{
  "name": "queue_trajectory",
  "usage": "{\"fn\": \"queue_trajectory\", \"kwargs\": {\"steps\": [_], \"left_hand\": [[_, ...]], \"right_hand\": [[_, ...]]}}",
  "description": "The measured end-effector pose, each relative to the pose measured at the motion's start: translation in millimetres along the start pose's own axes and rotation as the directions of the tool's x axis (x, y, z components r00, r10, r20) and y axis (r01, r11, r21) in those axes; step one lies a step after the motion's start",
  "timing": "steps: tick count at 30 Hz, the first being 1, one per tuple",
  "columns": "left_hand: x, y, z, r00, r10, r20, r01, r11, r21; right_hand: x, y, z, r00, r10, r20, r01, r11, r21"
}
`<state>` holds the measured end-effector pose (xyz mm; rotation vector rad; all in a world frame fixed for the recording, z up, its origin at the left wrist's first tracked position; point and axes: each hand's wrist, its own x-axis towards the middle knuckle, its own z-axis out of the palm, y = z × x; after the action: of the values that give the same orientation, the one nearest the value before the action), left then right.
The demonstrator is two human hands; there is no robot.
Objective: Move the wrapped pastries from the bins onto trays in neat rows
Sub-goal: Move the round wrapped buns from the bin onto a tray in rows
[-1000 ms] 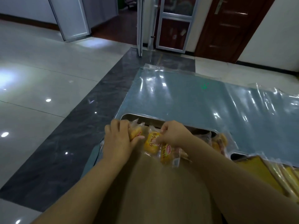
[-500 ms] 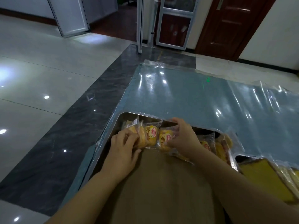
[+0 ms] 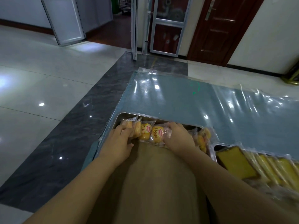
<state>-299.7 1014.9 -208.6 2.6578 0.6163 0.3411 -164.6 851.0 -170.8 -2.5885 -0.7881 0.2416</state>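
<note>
Wrapped pastries (image 3: pixel 146 132) in metal tray (image 3: pixel 129 113), left hand (image 3: pixel 119 142) fingers gripping one, right hand (image 3: pixel 178 137) gripping another

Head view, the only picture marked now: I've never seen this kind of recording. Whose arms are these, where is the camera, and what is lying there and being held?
There is no machine here. A person wears a wide-angle camera on the head, so you look forward and down along their two bare arms. The left hand and the right hand curl their fingers on the two ends of a short row of wrapped pastries. These are round yellow buns in clear packets, lying at the far edge of a metal tray. Loose packets lie just right of the right hand. Further right, a second tray holds wrapped yellow cake slices side by side. Beyond the trays spreads a blue sheet under shiny clear film, with a tiled floor and doors behind.
</note>
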Motion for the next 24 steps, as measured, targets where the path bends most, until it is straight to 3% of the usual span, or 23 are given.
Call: {"fn": "queue_trajectory", "kwargs": {"steps": [5,12,20,24], "left_hand": [[-48,25,-29,0.997,0.074,0.008,-0.074,0.996,-0.042],[-122,66,-44,0.967,0.196,0.163,-0.191,0.981,-0.046],[-183,142,-59,0.926,0.280,0.255,-0.274,0.960,-0.060],[-215,194,-59,0.945,0.270,0.186,-0.252,0.961,-0.114]], "right_hand": [[-73,2,-31,0.991,-0.116,0.059,0.114,0.993,0.042],[-171,21,-71,0.972,-0.138,0.191,0.170,0.971,-0.166],[-266,73,-118,0.986,-0.125,0.110,0.149,0.955,-0.255],[-312,115,-145,0.991,-0.121,0.057,0.132,0.955,-0.264]]}}
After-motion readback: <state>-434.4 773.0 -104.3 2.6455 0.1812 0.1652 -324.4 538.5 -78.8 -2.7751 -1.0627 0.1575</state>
